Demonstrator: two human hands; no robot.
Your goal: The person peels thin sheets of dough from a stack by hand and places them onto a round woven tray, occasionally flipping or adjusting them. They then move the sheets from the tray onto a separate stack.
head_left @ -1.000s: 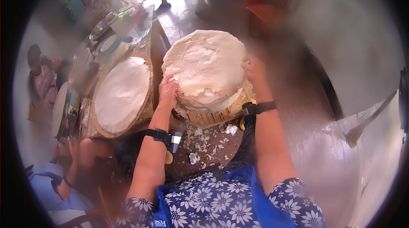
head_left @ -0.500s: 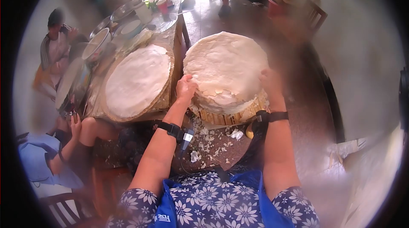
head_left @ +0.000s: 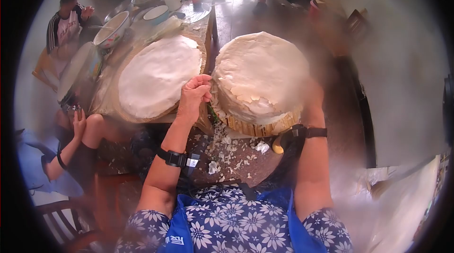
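Note:
A thick stack of thin white round sheets (head_left: 257, 75) rests on a woven bamboo base (head_left: 257, 127) in front of me. My left hand (head_left: 194, 94) pinches at the stack's left edge, fingers curled on the torn rims of the sheets. My right hand (head_left: 312, 93) is at the stack's right edge, blurred, and whether it grips the sheets is unclear. Both wrists carry black straps.
A second white sheet (head_left: 158, 75) lies on a round woven tray (head_left: 202, 54) on the table to the left. Bowls (head_left: 111, 28) and plates stand further back. Torn white scraps (head_left: 222, 146) litter the floor. One person sits at far left (head_left: 66, 19), another crouches lower left (head_left: 61, 153).
The view has swung to the left and down. My left hand slid slightly down the stack's left edge and now pinches it; my right hand stays at the right edge.

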